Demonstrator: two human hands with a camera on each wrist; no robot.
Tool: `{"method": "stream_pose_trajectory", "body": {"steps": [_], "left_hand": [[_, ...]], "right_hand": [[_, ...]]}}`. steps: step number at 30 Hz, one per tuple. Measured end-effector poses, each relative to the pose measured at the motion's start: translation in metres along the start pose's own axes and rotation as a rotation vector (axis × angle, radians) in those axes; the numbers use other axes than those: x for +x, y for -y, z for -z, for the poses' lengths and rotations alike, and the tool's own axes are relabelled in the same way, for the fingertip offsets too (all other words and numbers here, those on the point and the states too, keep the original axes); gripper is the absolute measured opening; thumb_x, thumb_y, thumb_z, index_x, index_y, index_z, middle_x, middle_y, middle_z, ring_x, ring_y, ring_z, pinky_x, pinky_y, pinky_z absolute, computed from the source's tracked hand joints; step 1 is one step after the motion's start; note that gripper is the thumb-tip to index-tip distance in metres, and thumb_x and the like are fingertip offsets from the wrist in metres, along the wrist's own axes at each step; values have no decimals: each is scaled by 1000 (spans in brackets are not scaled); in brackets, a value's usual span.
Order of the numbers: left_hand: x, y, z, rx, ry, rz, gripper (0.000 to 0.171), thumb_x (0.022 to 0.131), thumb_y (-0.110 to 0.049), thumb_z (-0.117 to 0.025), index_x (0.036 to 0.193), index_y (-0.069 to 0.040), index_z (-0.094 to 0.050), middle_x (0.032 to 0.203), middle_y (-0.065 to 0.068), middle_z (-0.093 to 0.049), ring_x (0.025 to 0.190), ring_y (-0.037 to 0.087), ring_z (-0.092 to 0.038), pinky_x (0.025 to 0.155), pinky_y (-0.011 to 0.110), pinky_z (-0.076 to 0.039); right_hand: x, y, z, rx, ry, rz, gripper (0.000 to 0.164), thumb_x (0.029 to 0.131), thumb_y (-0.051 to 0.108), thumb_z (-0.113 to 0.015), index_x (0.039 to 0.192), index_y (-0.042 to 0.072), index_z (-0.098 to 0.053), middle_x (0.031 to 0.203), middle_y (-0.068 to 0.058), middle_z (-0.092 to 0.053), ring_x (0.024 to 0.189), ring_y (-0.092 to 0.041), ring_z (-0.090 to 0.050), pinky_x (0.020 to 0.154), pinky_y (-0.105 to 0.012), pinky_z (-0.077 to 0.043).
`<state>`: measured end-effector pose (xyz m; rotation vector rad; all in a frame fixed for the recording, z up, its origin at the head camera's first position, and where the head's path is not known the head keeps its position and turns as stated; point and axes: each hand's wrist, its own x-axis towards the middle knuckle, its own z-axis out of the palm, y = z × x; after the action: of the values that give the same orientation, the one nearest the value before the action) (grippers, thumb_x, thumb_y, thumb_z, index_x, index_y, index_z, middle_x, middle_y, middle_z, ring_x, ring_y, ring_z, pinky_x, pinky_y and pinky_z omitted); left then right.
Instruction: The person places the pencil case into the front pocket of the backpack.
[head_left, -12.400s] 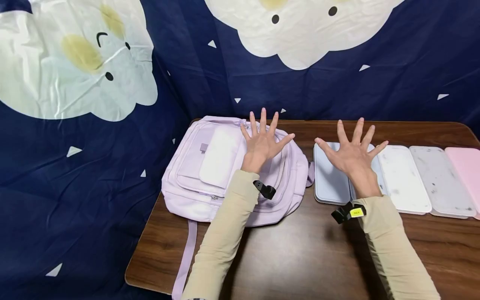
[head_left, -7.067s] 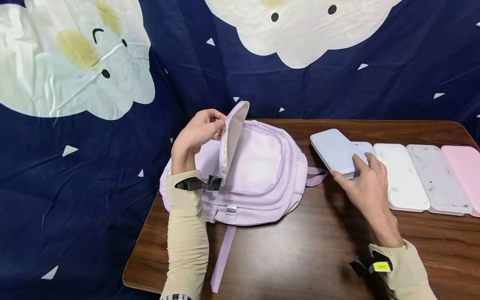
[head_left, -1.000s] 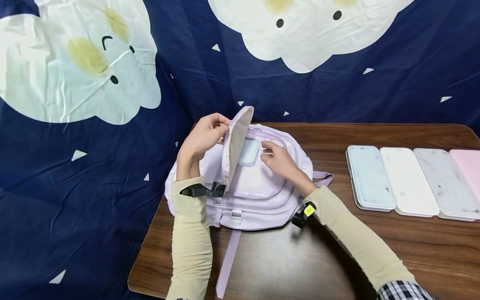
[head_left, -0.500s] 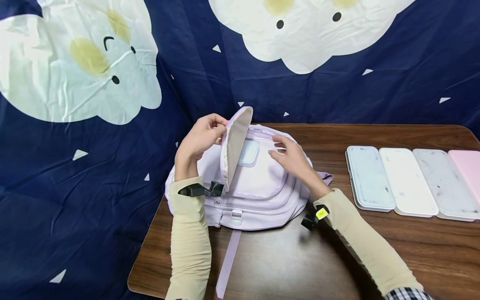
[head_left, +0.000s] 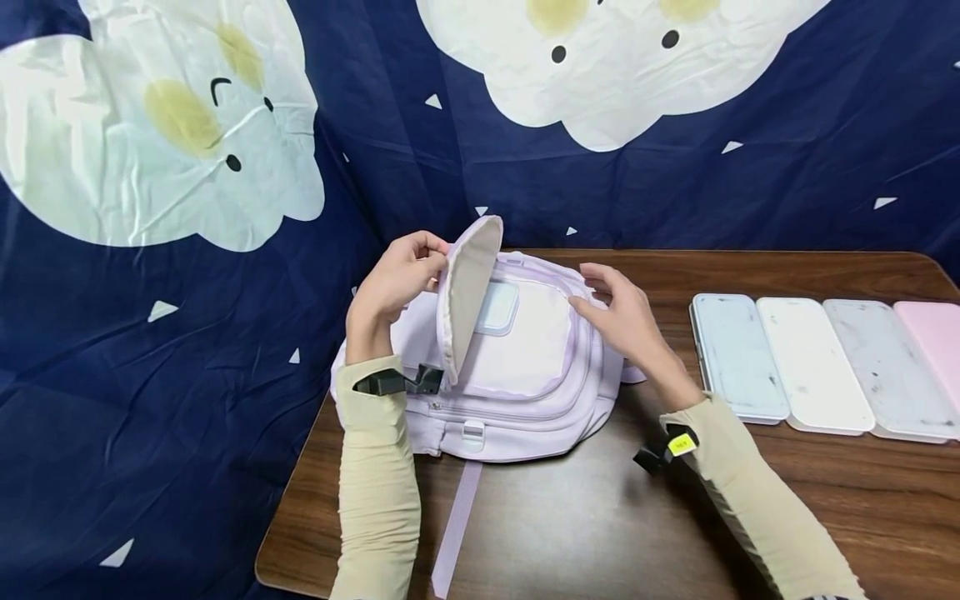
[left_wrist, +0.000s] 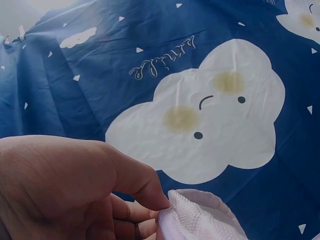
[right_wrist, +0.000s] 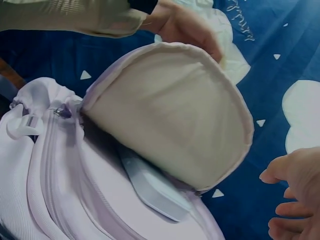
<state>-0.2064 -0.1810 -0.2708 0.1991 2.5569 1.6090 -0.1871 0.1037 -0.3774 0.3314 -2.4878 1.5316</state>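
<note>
A lavender backpack (head_left: 525,429) lies on the table, its front pocket unzipped. My left hand (head_left: 393,283) pinches the rim of the pocket flap (head_left: 472,292) between thumb and fingers and holds it upright; the left wrist view shows the thumb pressed on the fabric. Inside the pocket lies a light blue flat case (head_left: 498,308), partly hidden behind the flap; its end shows in the right wrist view as a rounded box (right_wrist: 157,192). My right hand (head_left: 622,312) hovers near the backpack's right side, fingers loosely bent, holding nothing.
To the right, flat cases lie side by side: a pale blue one (head_left: 738,358), a white one (head_left: 815,367), a grey smudged one (head_left: 890,371) and a pink one (head_left: 933,329). A strap (head_left: 456,533) trails toward the table's front. Dark blue printed cloth (head_left: 637,192) hangs behind.
Earlier the pocket was covered and both hands were spread. The left hand lifted the flap; the right took a light blue case, now in the pocket. Lately the right hand has drawn back rightward.
</note>
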Motion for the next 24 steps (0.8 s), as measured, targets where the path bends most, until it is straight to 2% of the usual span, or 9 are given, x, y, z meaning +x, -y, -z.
{"method": "stream_pose_trajectory", "body": {"steps": [10, 16, 24], "left_hand": [[-2, 0, 2, 16, 1, 7, 22, 89, -4, -47, 108, 2, -57, 87, 4, -55, 75, 13, -55, 68, 24, -52], [-4, 1, 4, 21, -3, 11, 23, 89, -4, -47, 109, 1, -57, 89, 4, -56, 77, 13, -55, 68, 24, -52], [-3, 4, 5, 19, -3, 12, 22, 89, -4, -47, 108, 2, -57, 90, 5, -56, 77, 14, -55, 68, 24, -52]], "right_hand": [[-17, 2, 32, -97, -92, 6, 54, 85, 19, -72, 132, 2, -52, 131, -18, -56, 118, -34, -55, 98, -46, -47], [-27, -3, 51, -113, -138, -11, 56, 84, 21, -73, 132, 1, -51, 131, -21, -55, 119, -37, -54, 98, -49, -45], [-36, -18, 70, -173, -172, -100, 61, 85, 29, -72, 135, 2, -49, 135, -19, -52, 122, -36, -51, 100, -49, -43]]}}
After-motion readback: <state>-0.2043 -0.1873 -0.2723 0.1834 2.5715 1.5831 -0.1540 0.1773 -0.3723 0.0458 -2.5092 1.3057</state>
